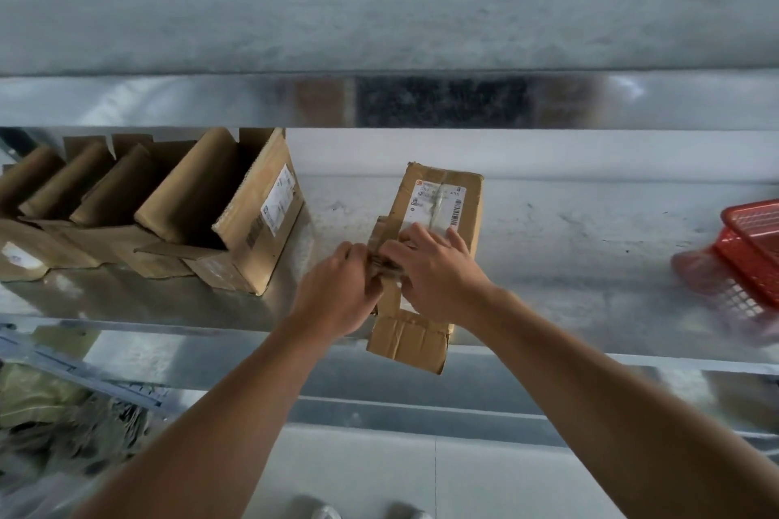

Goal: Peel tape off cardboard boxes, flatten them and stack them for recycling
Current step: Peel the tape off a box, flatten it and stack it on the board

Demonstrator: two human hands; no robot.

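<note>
A small brown cardboard box (438, 215) with a white shipping label lies on the shiny metal table (569, 249), its near flap hanging over the front edge. My left hand (337, 291) is curled at the box's left side and pinches a crumpled strip of tape (381, 261) at the seam. My right hand (434, 270) lies on top of the box over the label, fingers bent, thumb side meeting the left hand at the tape. Several opened cardboard boxes (227, 215) stand in a row at the table's left.
A red plastic basket (750, 240) sits at the table's right edge. Bare metal surface lies between the box and the basket. Below the table at left are a green bag and a metal rail; pale floor is underfoot.
</note>
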